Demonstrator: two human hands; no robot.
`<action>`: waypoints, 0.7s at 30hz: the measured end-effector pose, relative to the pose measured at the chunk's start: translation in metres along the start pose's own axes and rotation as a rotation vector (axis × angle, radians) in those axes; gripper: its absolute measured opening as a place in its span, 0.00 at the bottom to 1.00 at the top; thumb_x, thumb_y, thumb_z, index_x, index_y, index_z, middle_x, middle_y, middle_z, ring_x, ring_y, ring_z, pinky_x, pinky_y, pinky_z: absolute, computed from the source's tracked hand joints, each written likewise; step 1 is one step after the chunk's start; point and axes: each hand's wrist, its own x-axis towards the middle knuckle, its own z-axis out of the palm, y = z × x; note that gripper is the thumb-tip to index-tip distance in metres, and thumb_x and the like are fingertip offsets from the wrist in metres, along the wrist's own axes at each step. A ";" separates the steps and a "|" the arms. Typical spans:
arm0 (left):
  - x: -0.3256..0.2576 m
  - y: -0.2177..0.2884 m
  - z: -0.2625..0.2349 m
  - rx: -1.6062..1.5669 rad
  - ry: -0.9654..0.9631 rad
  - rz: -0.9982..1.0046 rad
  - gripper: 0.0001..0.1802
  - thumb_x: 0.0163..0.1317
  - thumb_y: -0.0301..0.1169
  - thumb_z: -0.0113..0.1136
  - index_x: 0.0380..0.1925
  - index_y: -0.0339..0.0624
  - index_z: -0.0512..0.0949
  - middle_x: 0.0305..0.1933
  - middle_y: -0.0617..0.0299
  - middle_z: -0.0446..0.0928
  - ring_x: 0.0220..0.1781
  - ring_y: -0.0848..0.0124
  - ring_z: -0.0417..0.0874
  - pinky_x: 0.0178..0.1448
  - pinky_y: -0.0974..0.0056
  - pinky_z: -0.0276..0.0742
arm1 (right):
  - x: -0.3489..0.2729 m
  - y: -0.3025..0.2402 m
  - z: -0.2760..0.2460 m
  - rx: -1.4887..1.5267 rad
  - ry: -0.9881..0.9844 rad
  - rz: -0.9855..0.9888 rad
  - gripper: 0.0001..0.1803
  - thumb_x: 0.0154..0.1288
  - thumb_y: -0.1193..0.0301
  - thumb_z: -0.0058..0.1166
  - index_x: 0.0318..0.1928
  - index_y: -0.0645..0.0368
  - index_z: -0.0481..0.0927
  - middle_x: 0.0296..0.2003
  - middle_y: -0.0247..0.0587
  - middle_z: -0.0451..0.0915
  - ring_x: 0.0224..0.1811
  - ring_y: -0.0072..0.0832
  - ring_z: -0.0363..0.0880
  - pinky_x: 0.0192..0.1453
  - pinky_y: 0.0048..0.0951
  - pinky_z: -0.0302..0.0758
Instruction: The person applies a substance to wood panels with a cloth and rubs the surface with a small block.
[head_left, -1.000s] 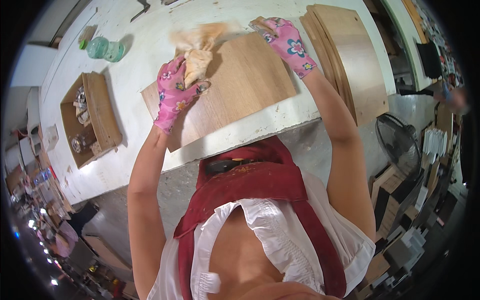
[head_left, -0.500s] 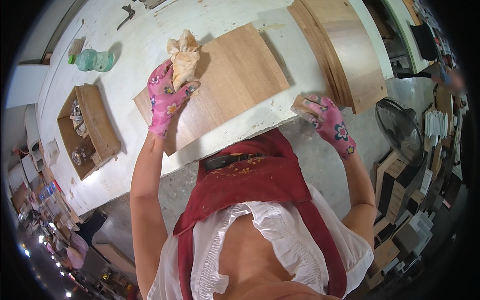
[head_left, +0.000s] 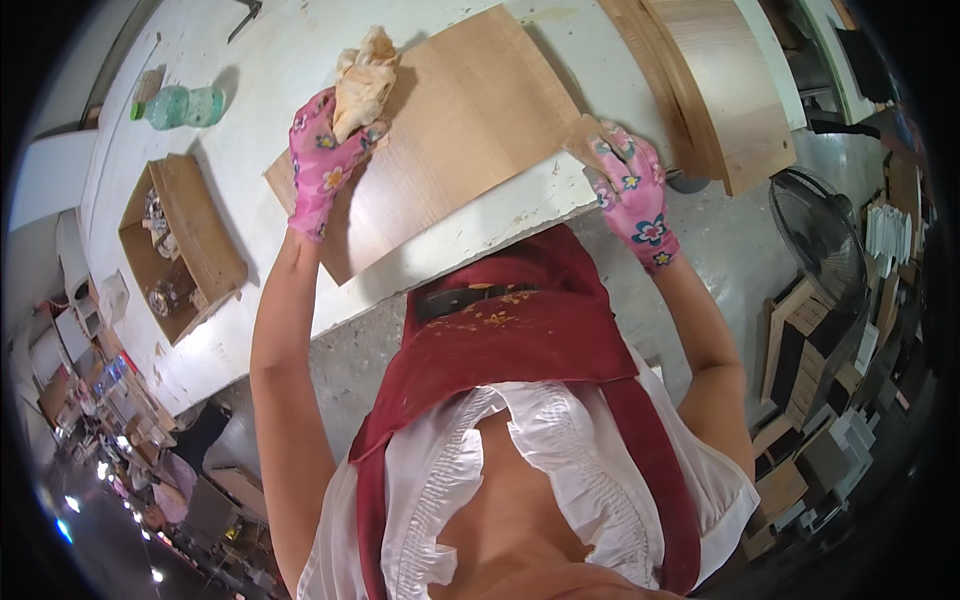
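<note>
A flat light-brown wooden board point(head_left: 470, 130) lies at a slant on the white workbench point(head_left: 280, 55). My left hand point(head_left: 325, 170), in a pink flowered glove, is closed around a crumpled cream rag point(head_left: 364, 85) at the board's left part. My right hand point(head_left: 637, 200), in a matching glove, is at the board's right corner. Its fingers grip a small tan pad point(head_left: 577, 138) that meets the board's edge there; whether it is sandpaper or something else I cannot tell.
More wooden boards point(head_left: 735, 75) are stacked at the bench's right. At the left stand an open cardboard box point(head_left: 210, 235) with small items and a green-tinted plastic bottle point(head_left: 188, 107) lying on its side. A black fan point(head_left: 818, 235) is on the right, beyond the bench.
My right hand has moved with the tan pad from in front of the bench edge up and left to the board's right corner. The left hand still holds the rag on the board.
</note>
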 end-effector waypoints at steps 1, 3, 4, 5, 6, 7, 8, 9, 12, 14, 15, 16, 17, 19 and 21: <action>0.000 -0.005 0.000 0.050 -0.001 0.031 0.29 0.43 0.38 0.72 0.46 0.36 0.79 0.44 0.55 0.80 0.45 0.62 0.81 0.53 0.63 0.74 | 0.000 -0.004 -0.002 -0.037 -0.011 0.007 0.24 0.53 0.69 0.55 0.54 0.53 0.77 0.59 0.40 0.70 0.56 0.42 0.68 0.60 0.42 0.68; -0.003 -0.019 -0.001 0.159 0.004 0.084 0.30 0.43 0.40 0.71 0.47 0.37 0.79 0.45 0.55 0.79 0.47 0.60 0.80 0.55 0.61 0.73 | 0.005 -0.016 -0.006 -0.103 -0.032 0.006 0.24 0.52 0.69 0.55 0.54 0.52 0.78 0.58 0.40 0.70 0.56 0.41 0.69 0.59 0.41 0.69; -0.006 -0.031 0.001 0.151 0.026 0.106 0.30 0.43 0.42 0.70 0.47 0.38 0.79 0.48 0.55 0.78 0.48 0.58 0.78 0.57 0.60 0.72 | 0.013 -0.021 -0.007 -0.087 -0.028 -0.081 0.23 0.51 0.70 0.56 0.52 0.52 0.79 0.56 0.40 0.72 0.54 0.40 0.71 0.57 0.41 0.70; -0.004 -0.021 0.000 0.171 0.042 0.123 0.30 0.43 0.42 0.70 0.47 0.38 0.79 0.48 0.55 0.79 0.48 0.58 0.79 0.56 0.61 0.73 | 0.015 -0.030 -0.001 -0.054 -0.046 -0.136 0.23 0.51 0.70 0.57 0.51 0.52 0.79 0.55 0.40 0.73 0.54 0.39 0.71 0.57 0.41 0.70; -0.004 -0.022 0.000 0.097 0.016 0.099 0.31 0.44 0.44 0.70 0.47 0.38 0.78 0.48 0.55 0.78 0.49 0.58 0.79 0.57 0.61 0.73 | 0.016 -0.041 0.007 -0.021 -0.063 -0.191 0.22 0.51 0.69 0.57 0.51 0.51 0.79 0.54 0.40 0.73 0.54 0.39 0.72 0.56 0.41 0.71; -0.003 -0.026 0.000 0.023 -0.002 0.074 0.32 0.44 0.45 0.69 0.48 0.38 0.78 0.49 0.55 0.78 0.49 0.58 0.79 0.57 0.61 0.73 | 0.017 -0.053 0.013 0.012 -0.078 -0.253 0.22 0.51 0.69 0.57 0.50 0.51 0.80 0.54 0.40 0.74 0.53 0.39 0.72 0.55 0.41 0.71; -0.003 -0.034 0.000 0.126 0.001 0.106 0.32 0.45 0.46 0.69 0.48 0.38 0.78 0.49 0.55 0.78 0.49 0.57 0.79 0.57 0.61 0.73 | 0.025 -0.070 0.014 0.070 -0.098 -0.267 0.19 0.51 0.69 0.57 0.47 0.51 0.81 0.52 0.42 0.75 0.54 0.38 0.72 0.56 0.42 0.71; -0.002 -0.037 0.000 0.226 0.000 0.145 0.33 0.45 0.48 0.69 0.49 0.38 0.78 0.50 0.55 0.78 0.50 0.57 0.79 0.57 0.61 0.73 | 0.030 -0.083 0.022 0.113 -0.092 -0.321 0.19 0.51 0.69 0.57 0.47 0.52 0.80 0.53 0.41 0.74 0.53 0.39 0.72 0.55 0.42 0.72; 0.001 -0.017 -0.008 0.160 -0.056 0.205 0.27 0.48 0.33 0.69 0.51 0.40 0.76 0.45 0.61 0.79 0.45 0.65 0.78 0.52 0.61 0.74 | 0.035 -0.129 0.055 0.234 -0.130 -0.485 0.18 0.52 0.70 0.56 0.46 0.54 0.79 0.54 0.42 0.74 0.52 0.41 0.73 0.54 0.42 0.73; 0.007 -0.009 -0.018 0.059 -0.131 0.236 0.28 0.49 0.30 0.71 0.52 0.40 0.74 0.44 0.61 0.78 0.45 0.65 0.78 0.51 0.60 0.74 | 0.048 -0.178 0.077 0.346 -0.148 -0.599 0.14 0.56 0.70 0.53 0.44 0.55 0.77 0.52 0.42 0.75 0.51 0.41 0.74 0.52 0.42 0.74; 0.007 -0.019 -0.017 0.133 -0.117 0.200 0.29 0.48 0.36 0.70 0.51 0.40 0.75 0.46 0.59 0.78 0.47 0.63 0.78 0.54 0.61 0.73 | 0.057 -0.206 0.086 0.417 -0.117 -0.644 0.12 0.57 0.69 0.51 0.43 0.55 0.75 0.51 0.42 0.75 0.50 0.40 0.74 0.51 0.42 0.74; 0.007 -0.032 -0.011 0.200 -0.107 0.177 0.30 0.47 0.42 0.69 0.51 0.40 0.76 0.49 0.58 0.78 0.50 0.61 0.78 0.56 0.61 0.73 | 0.064 -0.232 0.097 0.629 -0.391 -0.522 0.11 0.58 0.69 0.49 0.43 0.55 0.74 0.48 0.40 0.75 0.49 0.38 0.74 0.50 0.41 0.74; 0.009 -0.040 -0.004 0.261 -0.105 0.163 0.33 0.47 0.47 0.68 0.51 0.40 0.78 0.52 0.56 0.77 0.52 0.58 0.77 0.59 0.61 0.73 | 0.067 -0.254 0.112 0.836 -0.654 -0.370 0.10 0.59 0.69 0.48 0.42 0.54 0.73 0.46 0.39 0.74 0.49 0.36 0.74 0.49 0.39 0.74; 0.008 -0.046 -0.002 0.100 -0.091 0.190 0.30 0.47 0.36 0.68 0.52 0.36 0.76 0.53 0.56 0.76 0.53 0.62 0.76 0.59 0.64 0.72 | 0.059 -0.271 0.144 0.550 -0.361 -0.712 0.10 0.58 0.69 0.48 0.42 0.53 0.73 0.45 0.38 0.73 0.49 0.32 0.73 0.48 0.36 0.73; 0.005 -0.055 -0.001 -0.003 -0.076 0.204 0.29 0.47 0.22 0.68 0.52 0.28 0.73 0.53 0.57 0.74 0.53 0.68 0.76 0.58 0.68 0.72 | 0.064 -0.271 0.123 0.429 -0.199 -0.764 0.12 0.56 0.70 0.47 0.43 0.52 0.73 0.44 0.38 0.72 0.49 0.29 0.72 0.49 0.33 0.72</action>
